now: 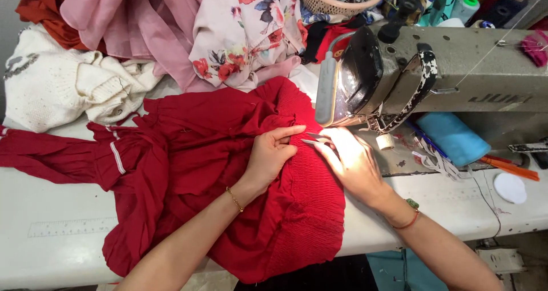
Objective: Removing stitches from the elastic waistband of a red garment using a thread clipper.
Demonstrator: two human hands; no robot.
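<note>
White bench (68, 234), printed ruler strip along its near edge at left. Grey industrial sewing machine (456, 68) at right; its lamp throws a bright patch around the needle area.

Red garment (217, 171) spread over the middle of the bench, gathered section hanging over the near edge, one sleeve trailing to the left. Its upper edge runs under the machine head.

Left hand (271, 154): palm down on the red garment just left of the needle area, fingers curled, thumb and forefinger pinching a fold of the cloth. Grip closed on fabric. Thin gold chain at the wrist.

Right hand (351, 159): resting on the same garment just below the machine head, strongly lit. Fingers closed around small metal snips (314, 141), whose tips point left towards the left thumb. Red cord and a green bead at the wrist.

Behind: cream knitted sweater (63, 79) at far left, pink cloth (131, 22) and floral print fabric (245, 34) heaped at the back, touching the red garment. Woven basket (342, 0) of small metal parts above the machine. Thread cones (465, 5) at top right. Blue cloth (454, 137) and a white round disc (510, 187) on the bench, right of the hands.
</note>
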